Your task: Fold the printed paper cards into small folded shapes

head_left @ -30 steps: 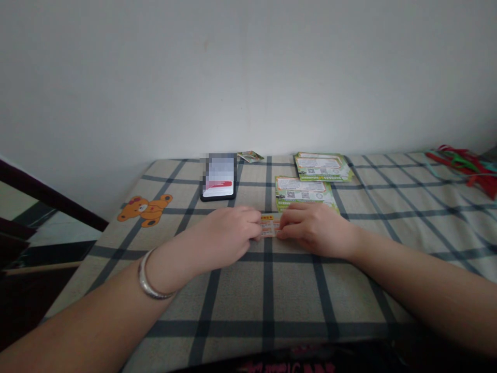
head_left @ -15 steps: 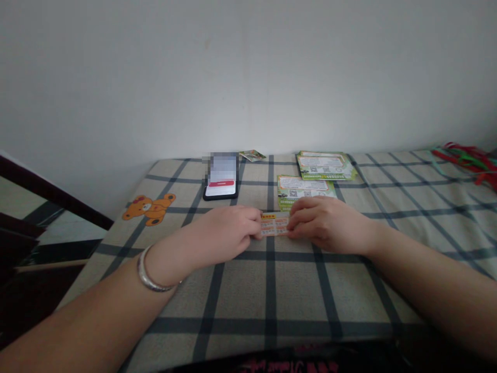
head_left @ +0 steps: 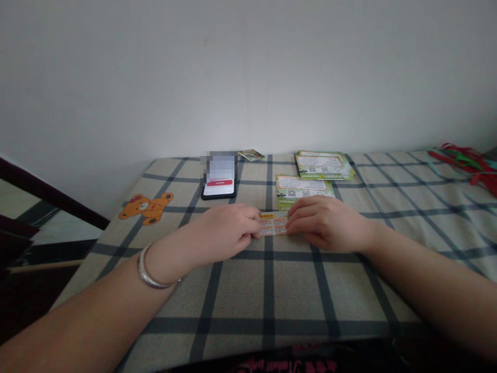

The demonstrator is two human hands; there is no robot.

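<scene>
Between my hands, a small printed card (head_left: 273, 225) with an orange-yellow header and blocks of text lies at the tablecloth's surface. My left hand (head_left: 233, 229), a silver bangle on its wrist, grips the card's left edge with bent fingers. On the right edge, my right hand (head_left: 326, 224) has its fingers closed, partly covering that side. Just beyond the card and partly behind my right hand rests a green-and-white leaflet (head_left: 287, 186) with QR codes.
A phone (head_left: 219, 189) with a lit screen lies at the back left, near a small leaflet (head_left: 251, 155). More green leaflets (head_left: 325, 165) are stacked at the back right. Red and green ribbons (head_left: 464, 160) lie far right. A bear picture (head_left: 146, 208) marks the checked tablecloth (head_left: 240, 295).
Both hands keep their hold on the card with almost no movement. The whole view has shifted very slightly.
</scene>
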